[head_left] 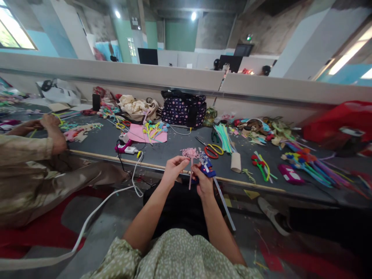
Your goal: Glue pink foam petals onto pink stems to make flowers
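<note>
My left hand (174, 169) is closed in a pinch near the top of a pink pipe-cleaner flower (191, 153), whose pink stem (190, 180) hangs down between my hands. My right hand (205, 182) is wrapped round a blue glue gun (208, 170), with its thumb and fingertips close to the stem; whether they touch it I cannot tell. A long translucent glue stick (225, 205) sticks out of the gun's back, slanting down towards my lap. Just beyond the gun on the table lie red-and-yellow-handled scissors (213, 150).
On the dark table (174, 151) are a polka-dot bag (183, 109), pink sheet (136, 133), magenta glue gun (124, 147), cardboard tube (236, 162) and green pipe cleaners (223, 137). A white cable (107, 199) hangs at left. A co-worker's hands (50, 124) work at left; a shoe (272, 215) shows at right.
</note>
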`<action>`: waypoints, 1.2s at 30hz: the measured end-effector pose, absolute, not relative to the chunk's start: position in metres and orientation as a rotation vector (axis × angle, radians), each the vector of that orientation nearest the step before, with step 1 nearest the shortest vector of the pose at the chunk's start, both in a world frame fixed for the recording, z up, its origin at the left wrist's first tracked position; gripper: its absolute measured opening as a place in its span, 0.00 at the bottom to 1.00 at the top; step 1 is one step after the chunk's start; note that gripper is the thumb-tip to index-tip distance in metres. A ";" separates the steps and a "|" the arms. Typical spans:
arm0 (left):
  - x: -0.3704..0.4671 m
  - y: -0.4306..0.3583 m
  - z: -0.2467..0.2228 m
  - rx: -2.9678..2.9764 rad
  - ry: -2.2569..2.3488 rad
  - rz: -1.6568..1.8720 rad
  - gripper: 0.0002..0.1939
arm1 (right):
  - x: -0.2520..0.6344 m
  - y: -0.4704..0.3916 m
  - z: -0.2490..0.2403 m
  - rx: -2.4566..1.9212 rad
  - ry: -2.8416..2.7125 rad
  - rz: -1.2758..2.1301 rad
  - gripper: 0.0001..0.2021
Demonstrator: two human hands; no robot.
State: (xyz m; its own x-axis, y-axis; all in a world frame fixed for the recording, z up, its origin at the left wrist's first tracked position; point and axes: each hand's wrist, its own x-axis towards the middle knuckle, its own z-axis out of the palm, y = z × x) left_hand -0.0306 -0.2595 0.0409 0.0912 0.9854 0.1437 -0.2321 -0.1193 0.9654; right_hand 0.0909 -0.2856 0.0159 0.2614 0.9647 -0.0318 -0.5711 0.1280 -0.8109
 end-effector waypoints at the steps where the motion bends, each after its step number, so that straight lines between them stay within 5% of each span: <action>1: -0.028 -0.260 0.039 1.161 0.894 1.317 0.18 | 0.089 -0.286 0.015 -0.834 -0.602 1.212 0.16; 28: -0.058 -0.250 0.007 0.666 0.881 1.270 0.19 | 0.131 -0.210 -0.012 -1.149 -0.941 0.859 0.16; 36: -0.062 -0.255 0.016 0.619 0.869 1.251 0.17 | 0.107 -0.239 0.008 -1.100 -0.932 1.030 0.21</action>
